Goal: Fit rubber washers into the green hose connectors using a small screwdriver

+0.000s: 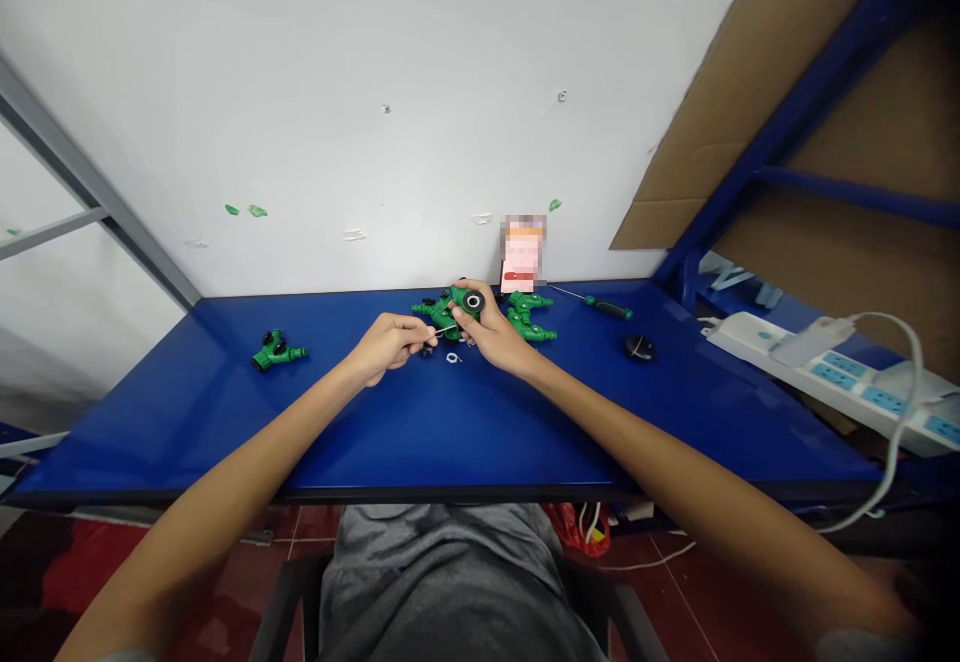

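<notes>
At the middle of the blue workbench (pixel 480 422), the two hands work close together, almost touching. The left hand (pixel 388 347) is closed in a firm pinch on a thin metal shaft (pixel 444 330), which points toward the work (its far end is too small and too close to the fingers to identify the tool). The right hand (pixel 487 330) is curled around a green plastic hose fitting (pixel 459 298) and holds it just above the bench, with a black ring (pixel 473 301) facing upward. Directly below lies a heap of similar green fittings (pixel 531 322). For close work of this kind, keep both forearms low and the hands near each other, steering the shaft with the fingers rather than the arm, and leave the ring exposed to view. Small white rings (pixel 452 357) and small dark parts (pixel 426 350) lie just under the hands and should be kept clear of the working area. A green-handled screwdriver (pixel 606 307) lies to the right of the heap, a round black part (pixel 640 347) lies farther right, and a separate green fitting (pixel 276 352) sits well to the left.
</notes>
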`<state>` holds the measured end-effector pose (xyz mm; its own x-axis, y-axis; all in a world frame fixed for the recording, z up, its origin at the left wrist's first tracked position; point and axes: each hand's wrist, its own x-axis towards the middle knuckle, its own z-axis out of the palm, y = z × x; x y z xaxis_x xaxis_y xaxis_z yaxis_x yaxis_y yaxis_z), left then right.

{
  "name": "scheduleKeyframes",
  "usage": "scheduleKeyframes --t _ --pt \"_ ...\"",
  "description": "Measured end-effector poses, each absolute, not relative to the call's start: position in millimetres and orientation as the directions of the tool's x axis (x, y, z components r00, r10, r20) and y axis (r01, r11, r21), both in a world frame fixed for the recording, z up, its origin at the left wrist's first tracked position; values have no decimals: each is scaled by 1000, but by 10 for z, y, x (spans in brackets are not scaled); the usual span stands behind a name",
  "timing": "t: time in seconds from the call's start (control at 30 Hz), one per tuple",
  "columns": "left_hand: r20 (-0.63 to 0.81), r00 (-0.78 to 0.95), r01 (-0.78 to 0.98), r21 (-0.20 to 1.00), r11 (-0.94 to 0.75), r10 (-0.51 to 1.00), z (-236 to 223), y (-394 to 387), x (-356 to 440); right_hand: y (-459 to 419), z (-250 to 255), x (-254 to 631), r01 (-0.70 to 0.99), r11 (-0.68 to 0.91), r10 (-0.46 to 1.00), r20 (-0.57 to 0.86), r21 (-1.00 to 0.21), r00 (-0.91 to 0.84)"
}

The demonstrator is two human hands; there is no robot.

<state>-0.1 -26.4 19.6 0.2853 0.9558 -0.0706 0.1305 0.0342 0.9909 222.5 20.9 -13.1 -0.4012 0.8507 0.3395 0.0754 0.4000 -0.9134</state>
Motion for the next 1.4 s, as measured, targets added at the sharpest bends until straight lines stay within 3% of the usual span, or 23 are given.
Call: scheduleKeyframes --t 0.1,0.3,0.6,0.8,0.93,1.1,1.4 --pt "-135 319 50 991 126 938 216 -279 2 239 -163 2224 65 362 868 311 -930 -387" --pt "20 176 25 999 -24 984 199 -262 -2 286 -178 2216 0 270 906 254 -963 -340" --pt "276 97 234 928 -291 956 202 -178 -90 299 -45 2267 -157 199 942 233 -967 -241" --pt "369 164 468 787 -401 915 131 -248 -38 288 -47 2266 -146 236 931 266 -961 -248" --pt "326 224 397 830 -392 918 134 -266 -39 306 -70 2274 -116 256 927 277 -960 -252" --pt "160 279 181 960 -215 947 127 -189 -94 362 -100 2295 -74 279 925 289 -957 -247" --pt "107 248 284 942 -178 963 153 -203 -63 355 -116 2303 -2 281 926 272 -960 -261"
